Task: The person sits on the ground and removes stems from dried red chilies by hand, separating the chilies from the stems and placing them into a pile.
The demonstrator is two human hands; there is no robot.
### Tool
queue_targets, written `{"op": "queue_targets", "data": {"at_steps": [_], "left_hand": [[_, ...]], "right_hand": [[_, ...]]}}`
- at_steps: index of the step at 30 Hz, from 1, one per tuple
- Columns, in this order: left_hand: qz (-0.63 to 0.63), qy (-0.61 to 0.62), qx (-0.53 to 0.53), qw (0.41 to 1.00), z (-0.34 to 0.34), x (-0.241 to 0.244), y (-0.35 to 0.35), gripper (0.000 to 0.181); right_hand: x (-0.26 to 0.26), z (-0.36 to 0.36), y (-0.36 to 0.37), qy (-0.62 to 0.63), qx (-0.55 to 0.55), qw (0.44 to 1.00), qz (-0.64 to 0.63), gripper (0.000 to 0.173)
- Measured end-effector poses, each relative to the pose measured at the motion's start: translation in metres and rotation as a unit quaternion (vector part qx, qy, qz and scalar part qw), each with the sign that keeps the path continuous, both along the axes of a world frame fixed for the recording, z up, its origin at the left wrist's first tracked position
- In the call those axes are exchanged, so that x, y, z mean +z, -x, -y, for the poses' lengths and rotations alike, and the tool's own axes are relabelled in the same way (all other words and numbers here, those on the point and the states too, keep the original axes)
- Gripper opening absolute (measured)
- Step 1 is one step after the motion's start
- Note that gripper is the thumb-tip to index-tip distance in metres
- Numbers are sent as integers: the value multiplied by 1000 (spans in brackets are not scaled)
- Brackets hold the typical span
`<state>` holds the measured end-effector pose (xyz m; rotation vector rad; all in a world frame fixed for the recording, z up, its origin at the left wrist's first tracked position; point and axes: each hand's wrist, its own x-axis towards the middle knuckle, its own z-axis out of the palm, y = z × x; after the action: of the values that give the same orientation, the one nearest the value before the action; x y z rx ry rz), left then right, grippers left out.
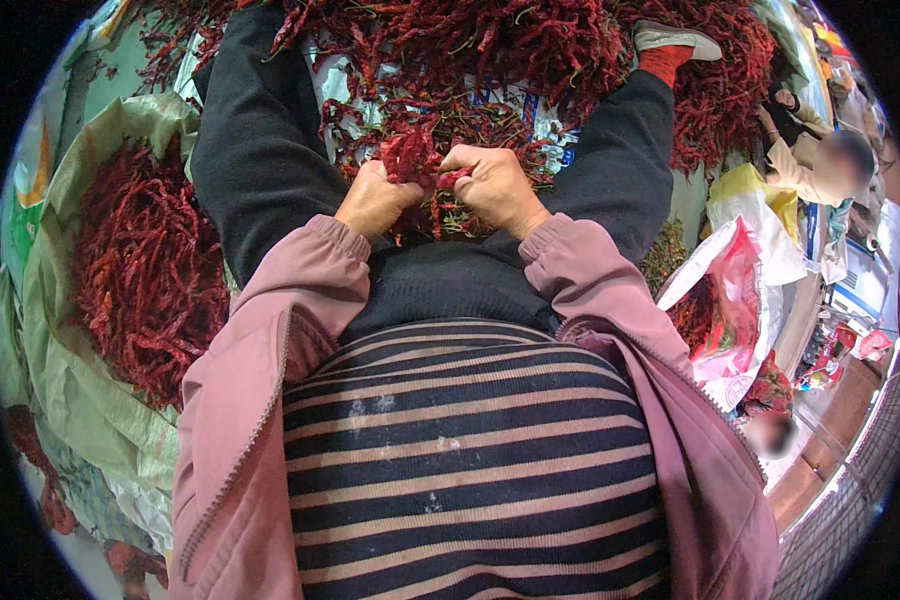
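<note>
My left hand (379, 196) is closed around a small bunch of dried red chillies (411, 156), which stick up above its fingers. Close beside it, my right hand (495, 184) pinches a dried red chilli (454, 178) between thumb and curled fingers. Both hands are over my lap, between my spread legs. Beneath and beyond them lie scattered chillies and green stems (480, 127) on printed plastic sheeting. A large heap of long dried red chillies (525, 45) rises past the hands, at the top of the view.
A pale green woven sack (52, 300) full of dried chillies stands at my left. At my right are a white and pink sack (742, 300) with chillies inside and a yellow bag (742, 191). Two other people are farther right. My shoe (675, 41) rests against the heap.
</note>
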<state>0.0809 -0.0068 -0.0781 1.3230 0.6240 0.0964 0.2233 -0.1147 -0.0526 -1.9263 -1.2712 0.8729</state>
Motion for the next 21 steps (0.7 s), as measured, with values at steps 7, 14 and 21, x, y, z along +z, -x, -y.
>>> {"op": "queue_targets", "data": {"at_steps": [7,14,21], "left_hand": [[13,160,108,981,5,26,-2,18],[28,219,181,958,5,20,-4,23],[-10,209,155,966,19,27,-3,33]], "right_hand": [[-23,-4,-4,-18,-68,980,184,11],[-3,0,-25,36,-217,923,-316,10],[-5,2,-3,19,-214,822,-527,11]]}}
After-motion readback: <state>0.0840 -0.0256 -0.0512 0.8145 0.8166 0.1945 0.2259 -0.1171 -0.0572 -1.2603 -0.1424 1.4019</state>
